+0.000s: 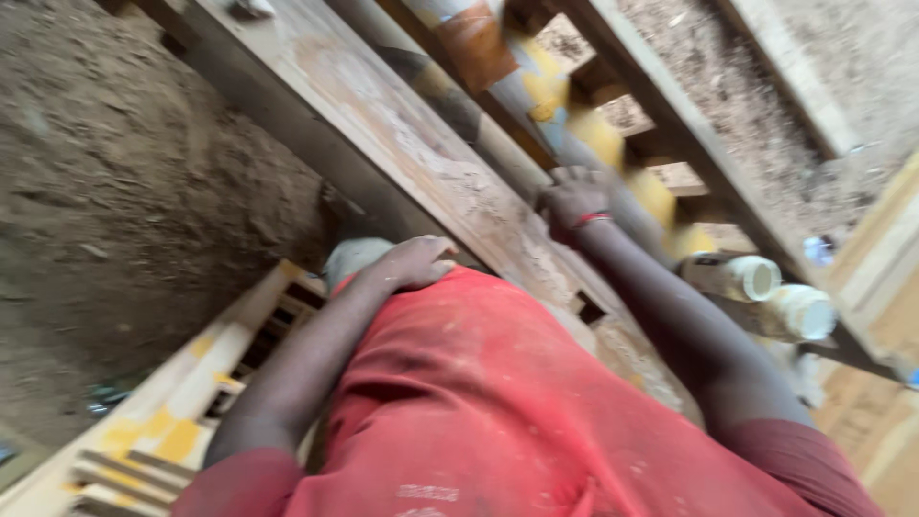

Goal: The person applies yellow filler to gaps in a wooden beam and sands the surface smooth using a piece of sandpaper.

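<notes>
— Two hands are seen above a long, dusty wooden table (pixel 383 105); what is seen around it?

— Sawdust-strewn ground (pixel 124 191) is seen to the left, and a pale wooden frame (pixel 182 412) with yellow patches is laid beside the red shirt (pixel 498 402).

— How are the hands placed?

— The left hand (pixel 414 263) is laid flat, fingers loosely bent, against the near table edge, nothing gripped. The right hand (pixel 572 199) is pressed, curled, onto the tabletop beside a yellow-patched board (pixel 593 134); whether anything is grasped cannot be told.

— Anything smaller?

— Two white plastic jars (pixel 775 292) are seen lying near the right forearm.
</notes>
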